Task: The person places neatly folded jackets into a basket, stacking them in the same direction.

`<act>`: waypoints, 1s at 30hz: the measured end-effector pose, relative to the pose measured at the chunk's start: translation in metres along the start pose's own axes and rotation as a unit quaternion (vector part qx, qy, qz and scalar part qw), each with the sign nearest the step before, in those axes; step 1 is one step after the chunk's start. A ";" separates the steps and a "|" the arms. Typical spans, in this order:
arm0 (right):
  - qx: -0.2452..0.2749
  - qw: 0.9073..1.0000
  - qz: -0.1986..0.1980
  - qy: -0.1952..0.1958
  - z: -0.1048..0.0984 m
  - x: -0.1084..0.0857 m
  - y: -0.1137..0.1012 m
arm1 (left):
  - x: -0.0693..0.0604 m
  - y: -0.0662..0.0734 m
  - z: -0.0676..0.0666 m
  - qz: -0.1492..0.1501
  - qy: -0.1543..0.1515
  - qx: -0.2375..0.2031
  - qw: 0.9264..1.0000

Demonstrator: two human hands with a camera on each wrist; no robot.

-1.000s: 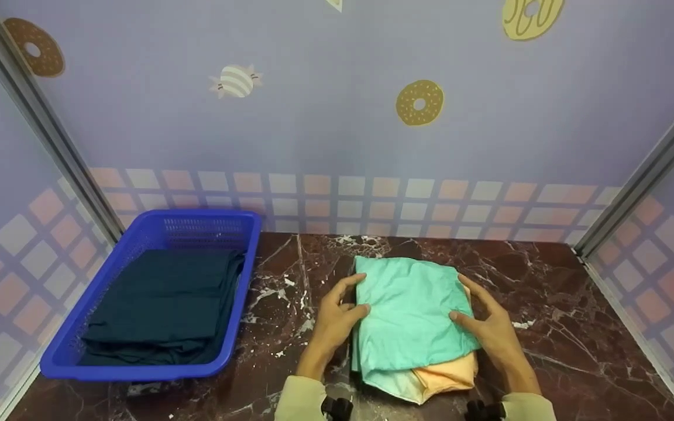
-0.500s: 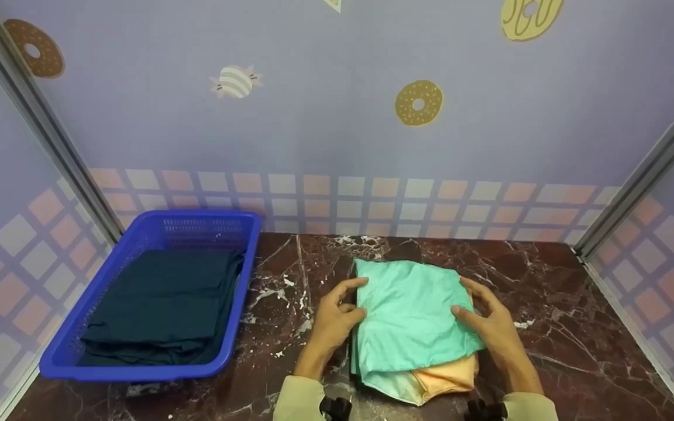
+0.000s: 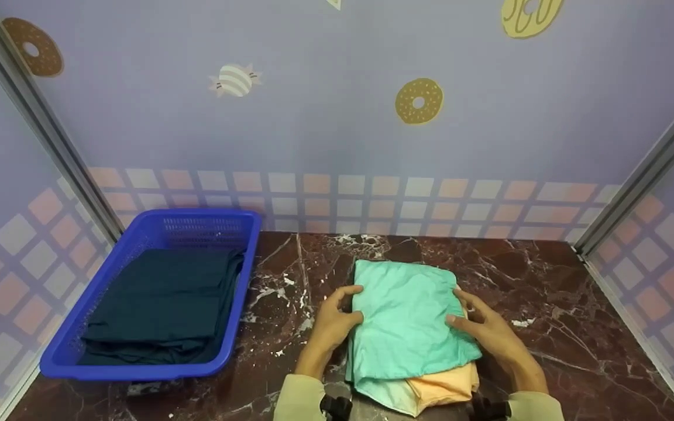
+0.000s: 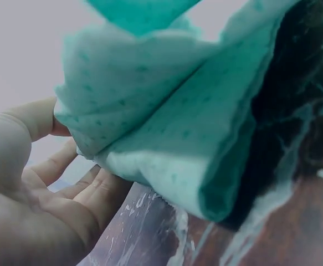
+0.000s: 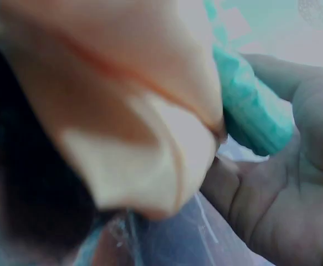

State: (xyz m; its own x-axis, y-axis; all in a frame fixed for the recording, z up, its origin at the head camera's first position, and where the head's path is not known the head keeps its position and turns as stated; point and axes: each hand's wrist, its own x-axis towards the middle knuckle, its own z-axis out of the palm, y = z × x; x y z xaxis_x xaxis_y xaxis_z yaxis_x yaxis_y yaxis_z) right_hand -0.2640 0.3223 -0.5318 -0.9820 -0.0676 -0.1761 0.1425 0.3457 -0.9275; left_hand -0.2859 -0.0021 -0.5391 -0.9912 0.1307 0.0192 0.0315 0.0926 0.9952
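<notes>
A folded turquoise cloth [image 3: 404,321], with a peach-orange part [image 3: 448,386] showing at its near right corner, lies between both hands on the marble-patterned surface. At its left edge my left hand [image 3: 334,321] grips it; in the left wrist view the thumb is against the side of the pale green folds [image 4: 150,111] and the fingers reach beneath. My right hand [image 3: 492,333] holds the opposite edge, thumb on top. From the right wrist, the peach layer [image 5: 144,127] hangs in front of a rolled turquoise fold [image 5: 255,105] beside the thumb, and the fingertips are hidden behind it.
To the left stands a blue plastic basket [image 3: 239,316] holding folded dark teal cloth [image 3: 161,298]. A patterned wall [image 3: 337,117] rises behind the dark red marble surface [image 3: 559,316], with side panels at left and right.
The folded cloth has shifted slightly toward me and to the left. Both hands have moved a little nearer along with it. The basket stays where it was.
</notes>
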 end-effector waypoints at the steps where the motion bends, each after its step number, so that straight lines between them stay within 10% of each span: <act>1: 0.008 1.000 -0.001 -0.005 0.001 0.001 0.001 | 0.000 -0.001 0.000 0.000 -0.001 0.000 1.000; 30: 0.043 0.992 -0.099 0.066 0.006 0.000 -0.009 | 0.002 0.003 0.002 0.106 -0.013 -0.063 0.992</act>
State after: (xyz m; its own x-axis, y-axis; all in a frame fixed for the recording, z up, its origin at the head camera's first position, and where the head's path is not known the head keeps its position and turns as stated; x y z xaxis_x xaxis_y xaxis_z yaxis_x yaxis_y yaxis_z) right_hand -0.2649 0.3135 -0.5259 -0.9986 -0.0007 0.0527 -0.0511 0.2572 -0.9650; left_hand -0.2880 0.0001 -0.5359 -0.9602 0.1595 0.2295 0.2220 -0.0631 0.9730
